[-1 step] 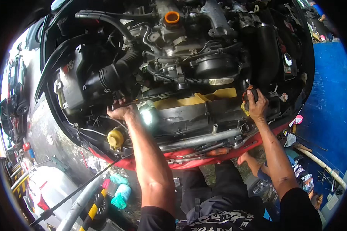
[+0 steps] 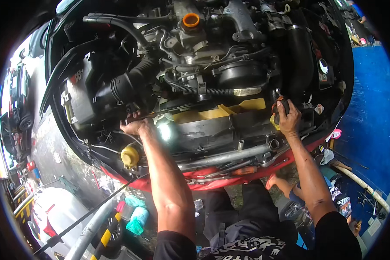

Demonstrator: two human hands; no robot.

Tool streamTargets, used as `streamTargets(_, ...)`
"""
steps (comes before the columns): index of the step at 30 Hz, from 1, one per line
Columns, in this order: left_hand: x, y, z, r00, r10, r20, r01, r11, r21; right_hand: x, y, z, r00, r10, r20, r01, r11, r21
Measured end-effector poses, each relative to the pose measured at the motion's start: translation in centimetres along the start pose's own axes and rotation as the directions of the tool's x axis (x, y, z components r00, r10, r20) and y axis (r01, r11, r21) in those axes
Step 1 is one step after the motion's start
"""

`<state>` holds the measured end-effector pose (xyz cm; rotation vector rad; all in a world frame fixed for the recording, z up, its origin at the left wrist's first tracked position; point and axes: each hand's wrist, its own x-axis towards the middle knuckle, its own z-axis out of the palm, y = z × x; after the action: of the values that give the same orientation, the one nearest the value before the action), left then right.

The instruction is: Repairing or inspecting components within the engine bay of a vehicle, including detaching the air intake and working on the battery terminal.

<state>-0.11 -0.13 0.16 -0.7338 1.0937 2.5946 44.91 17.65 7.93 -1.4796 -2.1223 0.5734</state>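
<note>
My left hand [image 2: 136, 125] is closed round a long dark thing [image 2: 154, 115], too shadowed to identify, at the left of the yellow fan blades [image 2: 245, 105]. A bright light [image 2: 165, 131] shines just right of that wrist. My right hand [image 2: 291, 116] grips a black-and-orange handled tool [image 2: 280, 102] at the right end of the fan, with a yellow piece under the fingers. Above both hands are the engine [image 2: 203, 56], a ribbed hose [image 2: 182, 88] and an orange filler ring [image 2: 190, 20]. A yellow cap [image 2: 130, 156] sits below my left hand.
Tools [image 2: 245, 170] lie on a red cover [image 2: 195, 186] along the car's front edge. A striped metal rail [image 2: 89, 234] and white rounded object [image 2: 52, 208] stand lower left. Another person's bare leg [image 2: 281, 186] shows below my right arm. A blue panel [image 2: 368, 108] is at right.
</note>
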Motion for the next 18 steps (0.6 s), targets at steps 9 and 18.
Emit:
streamTargets(9,-0.4,0.4,0.4,0.978,-0.04,-0.206,0.048,0.998,0.032,0.4,-0.6,-0.6,0.998,-0.039,-0.054,0.045,0.994,0.1)
streamTargets(18,2.4,-0.5,-1.0,0.944,0.093,-0.316,-0.055,0.99,0.128,0.5,0.6,-0.5,0.993,-0.085,-0.082,0.089,0.995,0.045)
